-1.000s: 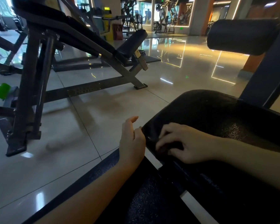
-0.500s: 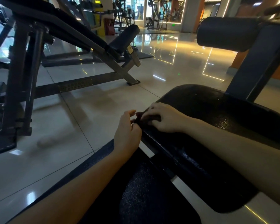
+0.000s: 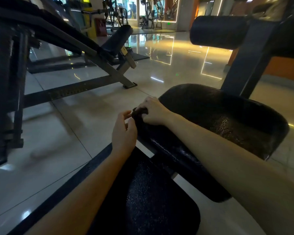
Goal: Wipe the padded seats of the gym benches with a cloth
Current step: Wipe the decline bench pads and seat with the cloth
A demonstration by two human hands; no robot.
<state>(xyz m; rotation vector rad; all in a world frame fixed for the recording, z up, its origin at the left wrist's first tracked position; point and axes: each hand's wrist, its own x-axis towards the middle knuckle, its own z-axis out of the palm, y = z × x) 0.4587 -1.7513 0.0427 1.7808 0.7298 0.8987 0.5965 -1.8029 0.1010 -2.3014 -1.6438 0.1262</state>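
The floor point(image 3: 92, 107) here is pale glossy tile, and it mirrors the yellow light strips from the far end of the gym, where more machines point(image 3: 149, 14) stand by lit glass. To the left an incline bench point(image 3: 66, 34) slants up on a dark steel frame, its foot planted on the tile.

Close by is the black padded seat point(image 3: 219, 116). Its grained surface catches a speckled sheen towards the right. A dark post point(image 3: 244, 65) rises behind it to a black roller point(image 3: 217, 32). Nearer the person, a second dark pad point(image 3: 151, 200) lies lower, with a gap between it and the seat.

The cloth point(image 3: 139, 113), dark and bunched, sits on the seat's left edge. The right hand point(image 3: 154, 111) has its fingers curled over the cloth, gripping it against the padding, and its forearm lies across the seat. The left hand point(image 3: 124, 133) is just beside it off the edge, its fingers loosely bent with the tips at the cloth's end. I cannot tell whether it has hold of the cloth.
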